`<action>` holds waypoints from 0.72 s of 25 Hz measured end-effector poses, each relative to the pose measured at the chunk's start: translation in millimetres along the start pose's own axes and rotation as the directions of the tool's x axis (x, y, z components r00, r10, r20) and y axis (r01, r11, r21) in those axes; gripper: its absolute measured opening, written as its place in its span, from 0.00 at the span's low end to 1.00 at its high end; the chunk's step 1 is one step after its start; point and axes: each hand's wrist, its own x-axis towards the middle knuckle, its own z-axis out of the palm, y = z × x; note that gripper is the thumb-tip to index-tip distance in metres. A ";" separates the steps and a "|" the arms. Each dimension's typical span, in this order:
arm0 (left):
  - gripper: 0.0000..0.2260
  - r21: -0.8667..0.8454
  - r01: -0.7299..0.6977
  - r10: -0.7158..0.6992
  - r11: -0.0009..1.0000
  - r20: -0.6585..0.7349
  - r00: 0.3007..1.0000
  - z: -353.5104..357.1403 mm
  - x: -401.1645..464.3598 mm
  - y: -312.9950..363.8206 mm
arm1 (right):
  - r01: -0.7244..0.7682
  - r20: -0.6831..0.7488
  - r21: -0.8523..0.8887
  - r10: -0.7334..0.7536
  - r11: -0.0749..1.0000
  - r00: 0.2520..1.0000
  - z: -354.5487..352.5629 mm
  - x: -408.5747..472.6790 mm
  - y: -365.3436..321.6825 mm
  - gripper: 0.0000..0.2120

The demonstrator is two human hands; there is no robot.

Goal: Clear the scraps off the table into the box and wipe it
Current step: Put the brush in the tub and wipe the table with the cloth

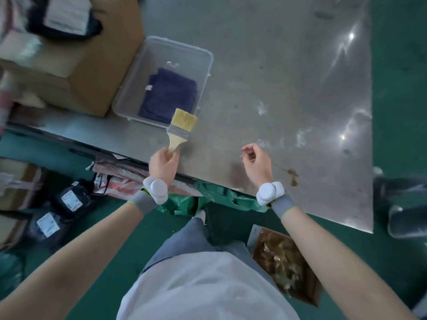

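Two bare hands work over the near edge of a grey metal tabletop (288,77). Nearest, down on the green floor by the person's right leg, sits an open cardboard box (285,265) holding brown leafy scraps. Above it, the right hand (257,163) hovers over the tabletop edge, its grip loosely curled with thumb and forefinger close together; whether they pinch anything is unclear. A small brown scrap (292,174) lies on the tabletop just right of that hand. The left hand (163,165) has its grip wrapped round the wooden handle of a paintbrush (180,128), bristles pointing away. Beyond, a clear plastic tub (203,54) holds a folded dark blue cloth (168,93).
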 end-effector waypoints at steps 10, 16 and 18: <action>0.19 -0.062 0.225 -0.233 0.972 -0.258 0.938 -79.0 110.3 -7.5 | 0.332 0.267 -0.164 -0.283 0.929 0.921 86.0 92.3 -102.9 0.10; 0.22 -0.118 0.240 -0.265 0.964 -0.295 0.918 -87.5 135.5 -13.7 | 0.221 0.338 -0.311 -0.110 0.924 0.935 113.9 143.5 -134.9 0.20; 0.19 -0.133 0.240 -0.270 0.962 -0.291 0.918 -88.1 138.8 -14.8 | 0.173 0.317 -0.381 -0.047 0.908 0.947 122.4 153.2 -135.9 0.20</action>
